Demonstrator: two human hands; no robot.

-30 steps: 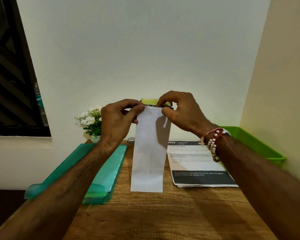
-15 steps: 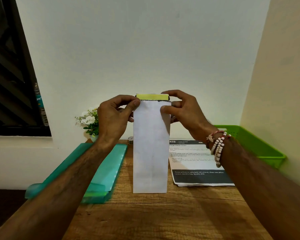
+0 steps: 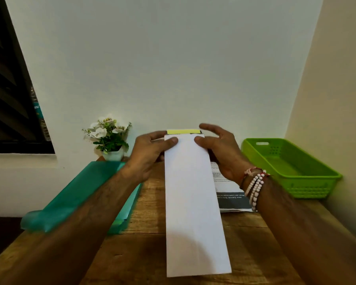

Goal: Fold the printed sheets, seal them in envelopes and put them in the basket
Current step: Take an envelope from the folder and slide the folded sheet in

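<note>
Presently we find the white envelope (image 3: 193, 202) held lengthwise over the wooden table (image 3: 255, 254). The left hand (image 3: 150, 153) pinches its upper left corner, thumb on the front face. The right hand (image 3: 222, 153) pinches the upper right corner likewise, index finger raised clear. A yellow strip (image 3: 183, 132) shows along the top edge. The printed sheets (image 3: 230, 198) lie on the table just right of the envelope, partly hidden by it. The green basket (image 3: 317, 188) stands at far right by the wall. A teal folder (image 3: 80, 192) lies at left.

Open-topped basket (image 3: 308, 190) beside right wall (image 3: 337, 89)
</note>
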